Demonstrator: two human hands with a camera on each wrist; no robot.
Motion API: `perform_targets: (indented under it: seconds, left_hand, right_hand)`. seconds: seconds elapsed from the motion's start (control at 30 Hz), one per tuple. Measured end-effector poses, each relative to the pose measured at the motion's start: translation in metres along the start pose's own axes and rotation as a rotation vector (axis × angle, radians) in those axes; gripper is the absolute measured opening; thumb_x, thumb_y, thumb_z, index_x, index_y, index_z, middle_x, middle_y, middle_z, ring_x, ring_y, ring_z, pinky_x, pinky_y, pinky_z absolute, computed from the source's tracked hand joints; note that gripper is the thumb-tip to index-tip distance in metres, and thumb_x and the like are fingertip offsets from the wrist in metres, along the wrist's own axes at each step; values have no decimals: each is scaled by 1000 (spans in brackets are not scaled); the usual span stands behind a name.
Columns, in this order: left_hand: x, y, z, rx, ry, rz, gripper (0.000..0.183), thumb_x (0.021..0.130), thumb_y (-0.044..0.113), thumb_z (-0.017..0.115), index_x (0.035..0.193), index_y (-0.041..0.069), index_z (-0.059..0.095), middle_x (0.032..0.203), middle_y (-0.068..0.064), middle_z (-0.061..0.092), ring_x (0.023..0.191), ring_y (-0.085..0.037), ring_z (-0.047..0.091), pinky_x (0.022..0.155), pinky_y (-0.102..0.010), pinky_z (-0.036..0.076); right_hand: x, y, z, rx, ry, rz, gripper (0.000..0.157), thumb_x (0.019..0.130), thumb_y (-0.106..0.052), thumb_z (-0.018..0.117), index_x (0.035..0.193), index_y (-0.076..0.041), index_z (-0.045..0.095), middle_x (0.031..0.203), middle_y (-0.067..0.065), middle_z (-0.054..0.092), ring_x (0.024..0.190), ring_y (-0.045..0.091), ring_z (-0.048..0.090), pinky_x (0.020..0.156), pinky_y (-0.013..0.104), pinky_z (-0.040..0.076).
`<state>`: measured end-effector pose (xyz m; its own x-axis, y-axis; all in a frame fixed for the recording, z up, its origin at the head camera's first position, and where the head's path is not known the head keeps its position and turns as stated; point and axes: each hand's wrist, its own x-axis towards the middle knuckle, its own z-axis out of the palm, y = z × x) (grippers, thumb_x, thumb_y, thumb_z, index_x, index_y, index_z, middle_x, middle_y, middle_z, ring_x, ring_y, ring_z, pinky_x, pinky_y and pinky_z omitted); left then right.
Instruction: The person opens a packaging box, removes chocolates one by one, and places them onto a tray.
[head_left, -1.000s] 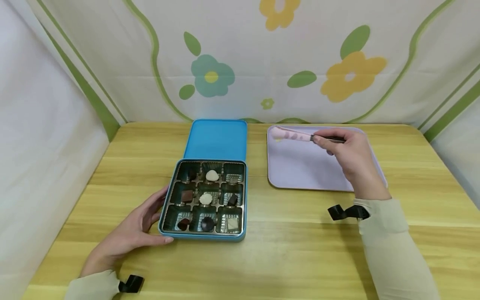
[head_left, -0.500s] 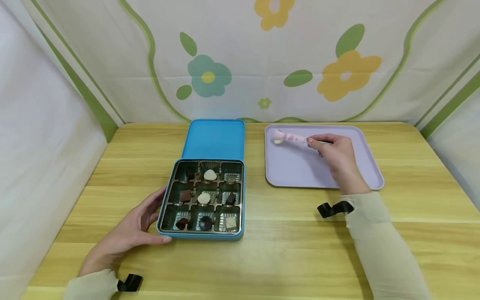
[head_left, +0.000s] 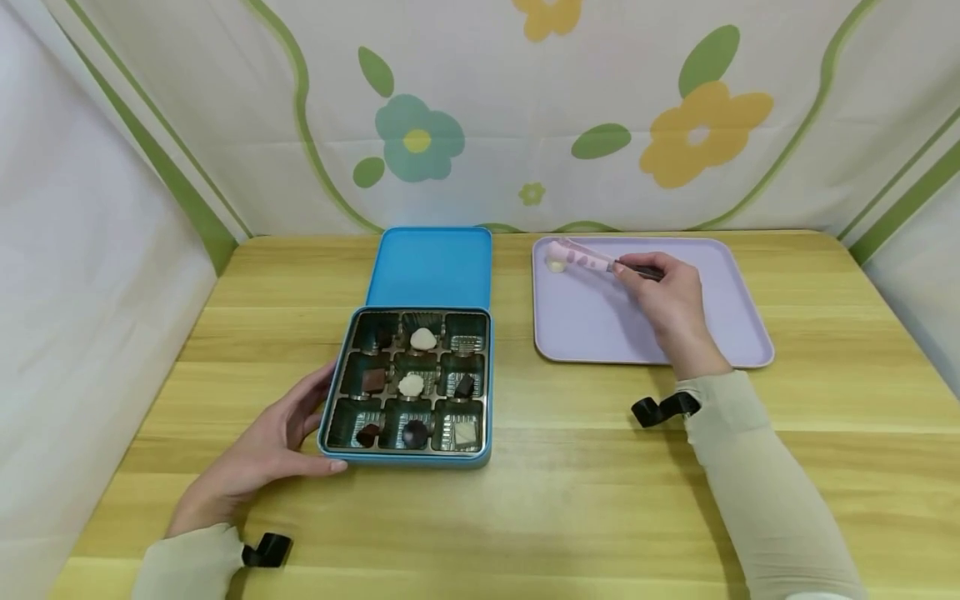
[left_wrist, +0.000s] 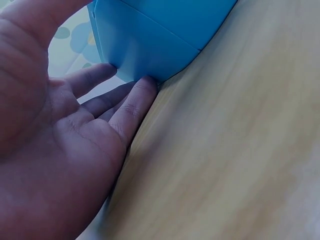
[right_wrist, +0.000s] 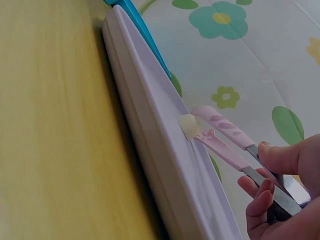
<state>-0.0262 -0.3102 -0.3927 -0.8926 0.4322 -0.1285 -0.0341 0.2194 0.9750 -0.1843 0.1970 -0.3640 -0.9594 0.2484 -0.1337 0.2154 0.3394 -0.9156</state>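
Observation:
My right hand holds pink-tipped metal tongs over the lilac tray, thumb on one arm and fingers on the other. In the right wrist view the tong tips stand slightly apart, right at a small cream-white chocolate that rests on the tray. My left hand is at the near left corner of a blue tin, thumb along its front and fingers along its left side. In the left wrist view, fingertips touch the tin's wall. Dark and white chocolates sit in its divided plastic insert.
The tin's blue lid lies flat behind it, left of the tray. A wooden table carries everything. White curtains with flower prints hang along the back and sides.
My right hand has moved left and down with the tongs, whose tips have come to the white chocolate and parted slightly. My left hand stays at the tin.

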Motion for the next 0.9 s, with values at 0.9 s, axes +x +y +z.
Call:
perform_targets:
  seconds: [0.9]
  left_hand:
    - [-5,-2,0,-15,6,-45,117,85,-2,86,175,16,14,177,-28,15,140,6,51,109,-13,48]
  right_hand:
    - [-13,-8,-7,-336,16,-349,31,98,-24,81,122,-5,79,119,21,79,81,-10,59,70,6,46]
